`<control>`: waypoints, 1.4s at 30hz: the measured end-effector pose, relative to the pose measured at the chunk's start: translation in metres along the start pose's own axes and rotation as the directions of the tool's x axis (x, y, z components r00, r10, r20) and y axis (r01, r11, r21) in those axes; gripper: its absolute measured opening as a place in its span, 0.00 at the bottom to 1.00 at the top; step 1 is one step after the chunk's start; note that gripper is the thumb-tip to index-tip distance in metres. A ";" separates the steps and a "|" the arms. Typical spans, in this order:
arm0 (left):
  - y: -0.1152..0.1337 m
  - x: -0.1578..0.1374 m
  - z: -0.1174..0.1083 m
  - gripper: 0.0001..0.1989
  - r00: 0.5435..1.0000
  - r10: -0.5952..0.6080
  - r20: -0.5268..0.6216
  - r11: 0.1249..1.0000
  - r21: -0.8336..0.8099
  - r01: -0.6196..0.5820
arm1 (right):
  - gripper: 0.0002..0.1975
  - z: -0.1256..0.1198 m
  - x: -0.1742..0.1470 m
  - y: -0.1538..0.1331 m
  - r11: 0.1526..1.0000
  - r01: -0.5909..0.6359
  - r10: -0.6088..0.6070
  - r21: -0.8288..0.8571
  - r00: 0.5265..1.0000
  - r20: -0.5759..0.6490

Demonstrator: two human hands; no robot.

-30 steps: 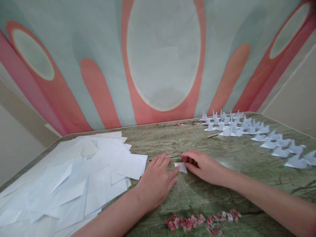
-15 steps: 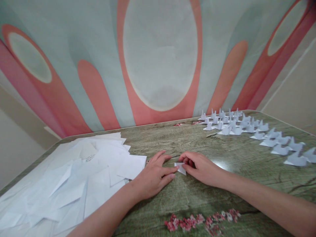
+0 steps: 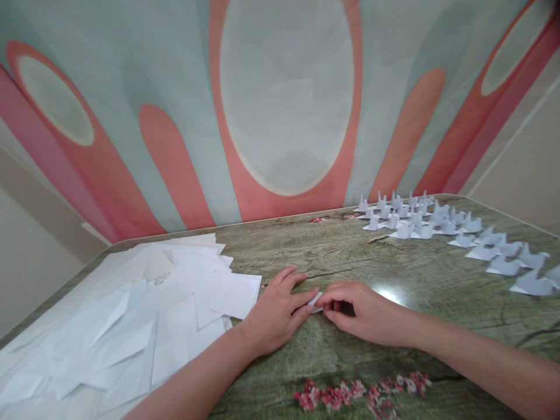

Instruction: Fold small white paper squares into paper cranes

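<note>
A small folded piece of white paper [image 3: 315, 302] lies on the table between my two hands, mostly covered by fingers. My left hand [image 3: 280, 309] rests flat with its fingers spread, and its index finger and thumb touch the paper's left side. At the paper's right side, my right hand [image 3: 354, 309] is closed, its thumb and curled fingers on the paper's edge. How the paper is folded there cannot be made out.
A large spread of loose white paper sheets [image 3: 175, 326] covers the table's left side. Several folded white paper birds [image 3: 476, 251] stand in rows at the right. The wood-patterned table [image 3: 280, 239] bears printed pink flowers [image 3: 332, 394] and meets a painted wall.
My right hand has moved slightly left and down across the paper, which now shows less. The left index finger and thumb have come closer to it. The view has shifted a little.
</note>
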State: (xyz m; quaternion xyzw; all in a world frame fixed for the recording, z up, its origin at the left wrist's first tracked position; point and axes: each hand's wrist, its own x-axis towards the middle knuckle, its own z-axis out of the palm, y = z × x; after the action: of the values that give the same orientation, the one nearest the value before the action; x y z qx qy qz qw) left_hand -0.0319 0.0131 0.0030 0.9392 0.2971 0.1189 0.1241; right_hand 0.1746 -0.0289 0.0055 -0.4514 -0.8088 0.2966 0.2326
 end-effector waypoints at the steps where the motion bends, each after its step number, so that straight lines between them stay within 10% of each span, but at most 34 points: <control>1: 0.000 0.000 0.001 0.17 1.000 -0.008 0.002 1.000 -0.005 0.008 | 0.09 0.000 0.000 0.000 1.000 0.022 -0.022 -0.006 1.000 0.001; 18: 0.006 0.003 -0.002 0.08 0.992 -0.034 -0.122 0.983 -0.182 0.012 | 0.08 -0.001 0.003 0.021 0.871 0.354 -0.376 -0.342 0.927 0.002; 34: 0.002 0.001 0.002 0.10 0.987 0.034 -0.158 0.985 -0.161 -0.060 | 0.09 0.004 0.004 0.022 0.728 0.402 -0.471 -0.555 0.882 0.021; 42: 0.006 0.001 -0.001 0.03 0.986 -0.039 -0.164 0.986 -0.165 0.012 | 0.07 0.009 0.008 0.020 0.827 0.320 -0.377 -0.463 0.925 -0.035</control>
State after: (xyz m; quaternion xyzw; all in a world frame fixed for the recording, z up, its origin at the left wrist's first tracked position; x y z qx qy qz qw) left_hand -0.0279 0.0095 0.0058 0.9088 0.3078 0.2194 0.1767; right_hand 0.1771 -0.0162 -0.0144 -0.3549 -0.9077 0.0253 0.2225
